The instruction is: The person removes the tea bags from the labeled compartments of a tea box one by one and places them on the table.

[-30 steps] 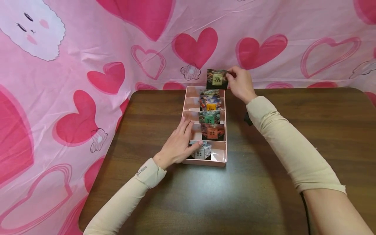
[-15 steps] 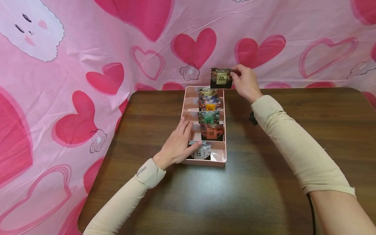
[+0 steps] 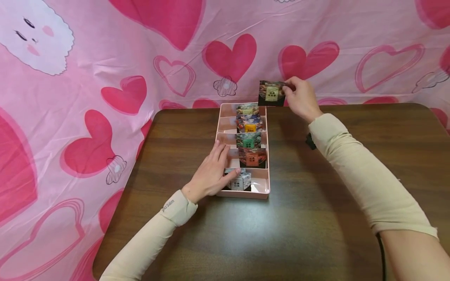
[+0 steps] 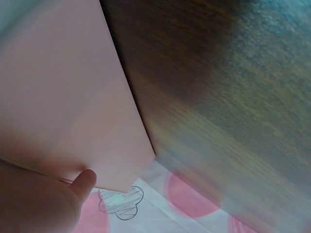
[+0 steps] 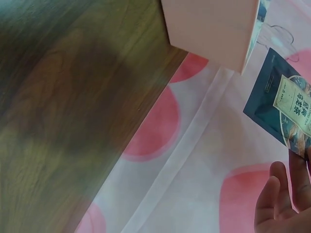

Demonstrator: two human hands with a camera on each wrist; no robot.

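Observation:
A dark tea sachet [image 3: 272, 93] with a pale yellow-green label is pinched at its right edge by my right hand [image 3: 303, 99], raised at the rear right corner of a long pink divided box [image 3: 268, 160]. The right wrist view shows that sachet [image 5: 272, 99] face up, above the fingers [image 5: 300, 179]. My left hand [image 3: 209, 171] rests on the box's left side with fingers extended, its thumb over the front compartment. Sachets stand in the compartments: pale green [image 3: 247, 109] at the rear, then yellow [image 3: 250, 127], green [image 3: 249, 141], red [image 3: 252, 157], and white [image 3: 241, 181] in front.
The box stands on a dark wooden table [image 3: 225, 238]. A small dark green item [image 3: 311, 141] lies to its right, partly hidden by the right sleeve. A pink heart-print cloth [image 3: 168, 35] hangs behind the table and at its left.
My right hand has moved rightward with the sachet, away from over the rear compartment, uncovering more of the sachet standing there. My left hand has stayed on the box.

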